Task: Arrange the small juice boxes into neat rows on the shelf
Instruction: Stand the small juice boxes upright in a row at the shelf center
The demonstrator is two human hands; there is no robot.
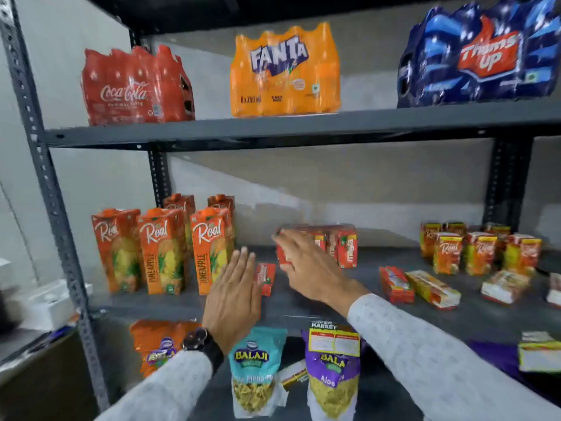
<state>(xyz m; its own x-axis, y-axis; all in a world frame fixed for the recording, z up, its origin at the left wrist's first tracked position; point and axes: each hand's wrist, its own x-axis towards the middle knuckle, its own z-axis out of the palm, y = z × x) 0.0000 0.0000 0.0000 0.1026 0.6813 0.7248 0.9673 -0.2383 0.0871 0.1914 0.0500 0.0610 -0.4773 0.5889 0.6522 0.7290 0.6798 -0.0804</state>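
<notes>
Right hand (306, 262) spread flat against red juice box cluster (334, 244) mid-shelf (334, 299). Left hand (233, 296) open, fingers together, beside lone red juice box (266, 278) near front edge. Loose boxes (425, 287) lie toppled rightward. Risk: hard push tips cluster.

Your juice boxes sit on the middle shelf (334, 299) in three lots. Under your right fingers (291, 247) stands a tight block of red small boxes (340, 247) — upright, touching each other, some partly hidden by the hand. Just right of your left fingers (243, 259), one red box (266, 279) stands alone, tilted slightly. Well to the right of both, a cluster of orange-yellow boxes (476, 250) stands upright in loose rows — in front of it several toppled boxes (425, 287) lie flat at mixed angles.
</notes>
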